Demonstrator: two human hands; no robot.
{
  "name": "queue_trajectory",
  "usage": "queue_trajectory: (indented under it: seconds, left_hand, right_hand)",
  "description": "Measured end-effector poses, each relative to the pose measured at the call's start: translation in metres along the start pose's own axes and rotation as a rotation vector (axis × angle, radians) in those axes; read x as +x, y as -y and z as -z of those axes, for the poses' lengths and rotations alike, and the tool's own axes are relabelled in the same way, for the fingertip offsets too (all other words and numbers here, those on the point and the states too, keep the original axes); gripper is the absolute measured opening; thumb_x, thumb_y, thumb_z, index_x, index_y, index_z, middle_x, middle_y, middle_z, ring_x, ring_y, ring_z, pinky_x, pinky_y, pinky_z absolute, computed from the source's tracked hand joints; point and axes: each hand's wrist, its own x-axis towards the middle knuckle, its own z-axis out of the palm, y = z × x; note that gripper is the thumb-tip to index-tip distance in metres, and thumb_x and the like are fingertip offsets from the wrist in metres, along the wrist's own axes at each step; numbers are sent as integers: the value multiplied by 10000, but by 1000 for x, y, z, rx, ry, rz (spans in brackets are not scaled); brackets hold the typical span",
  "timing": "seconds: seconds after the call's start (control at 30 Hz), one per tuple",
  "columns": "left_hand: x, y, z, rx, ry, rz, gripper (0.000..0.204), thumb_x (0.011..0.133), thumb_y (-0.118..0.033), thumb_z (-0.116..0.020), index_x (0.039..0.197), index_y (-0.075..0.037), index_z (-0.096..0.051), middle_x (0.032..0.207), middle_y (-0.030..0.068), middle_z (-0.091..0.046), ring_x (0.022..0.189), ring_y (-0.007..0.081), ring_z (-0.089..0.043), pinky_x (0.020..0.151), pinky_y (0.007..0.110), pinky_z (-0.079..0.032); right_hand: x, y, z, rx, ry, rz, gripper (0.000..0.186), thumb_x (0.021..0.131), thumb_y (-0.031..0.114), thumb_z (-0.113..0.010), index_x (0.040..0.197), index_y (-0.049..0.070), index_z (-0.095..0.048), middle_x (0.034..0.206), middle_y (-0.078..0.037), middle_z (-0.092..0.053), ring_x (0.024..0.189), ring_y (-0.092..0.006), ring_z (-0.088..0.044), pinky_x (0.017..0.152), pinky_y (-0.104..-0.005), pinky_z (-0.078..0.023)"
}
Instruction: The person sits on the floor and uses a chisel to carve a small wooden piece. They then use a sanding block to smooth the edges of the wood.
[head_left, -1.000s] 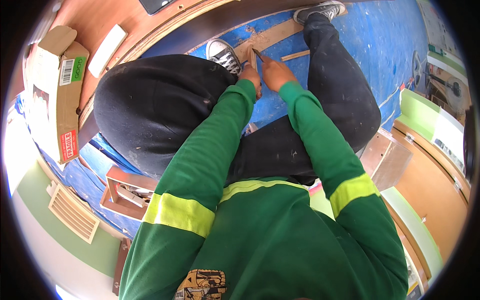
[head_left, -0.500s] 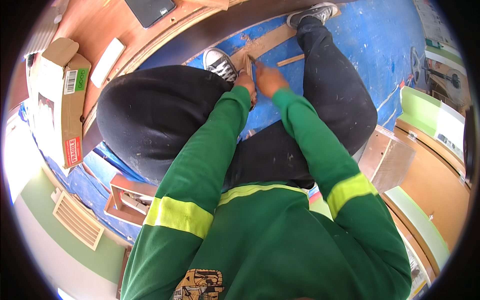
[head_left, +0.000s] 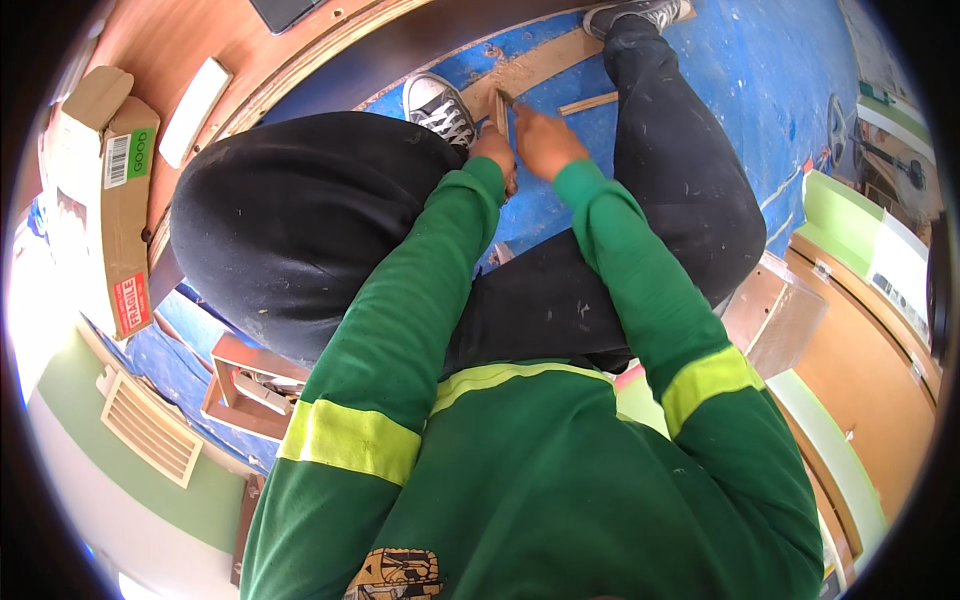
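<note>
My left hand [head_left: 493, 152] is closed around the near end of a narrow wooden strip [head_left: 501, 115]. The strip points away from me, its far end over a flat wooden board [head_left: 540, 66] on the floor. My right hand [head_left: 548, 145] is closed just right of the strip. A small dark pointed tip [head_left: 506, 97] juts from its fingers against the strip; the rest of that tool is hidden in the hand, and its kind cannot be made out. Wood shavings or dust lie around the board.
Another thin wooden strip [head_left: 588, 103] lies on the blue floor covering [head_left: 690, 95]. My bent legs frame the work. A wooden bench [head_left: 240, 45] at the far left bears a white bar [head_left: 195, 112]. Nearby stand a cardboard box [head_left: 125, 215], a wooden tray of tools [head_left: 225, 395] and a wooden box [head_left: 765, 310].
The whole view has shifted slightly, with floor and bench edge now higher. My right hand, blurred before, shows more sharply and sits slightly farther from the left; both hands keep their grips.
</note>
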Motion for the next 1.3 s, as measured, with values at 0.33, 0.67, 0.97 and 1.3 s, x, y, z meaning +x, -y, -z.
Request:
queue_trajectory:
  seconds: [0.33, 0.67, 0.97, 1.3]
  left_hand:
    - [-12, -5, -2, -28, -51, 43, 591, 1060, -622, -316, 816, -117, -505, 599, 54, -448, 445, 203, -394, 387, 342, -307]
    - [-22, -9, -3, 0, -46, 30, 555, 1070, -585, -308, 823, -123, -491, 613, 31, -452, 456, 175, -391, 401, 324, -294]
    - [-29, -13, -4, -72, -28, 91, 630, 1081, -661, -301, 827, -112, -475, 616, 29, -449, 469, 175, -387, 415, 323, -314]
    - [-33, -18, -4, -22, -41, 78, 571, 1098, -611, -311, 875, -119, -497, 626, 25, -438, 472, 150, -373, 422, 276, -320]
  right_hand:
    - [-2, -4, -6, 19, -69, 17, 414, 1067, 300, -485, 1417, 121, -618, 1218, -280, -717, 1134, -520, -666, 996, -589, -532]
    - [-7, -5, -6, 42, -49, -36, 429, 1067, 283, -493, 1454, 132, -604, 1196, -290, -719, 1126, -506, -670, 994, -583, -533]
    - [9, -8, -4, 38, -21, -5, 450, 1063, 271, -480, 1483, 146, -583, 1174, -293, -725, 1103, -486, -693, 985, -573, -544]
    - [8, -10, -7, 104, -104, 61, 390, 1067, 283, -484, 1376, 109, -645, 1163, -298, -727, 1103, -494, -691, 990, -581, -539]
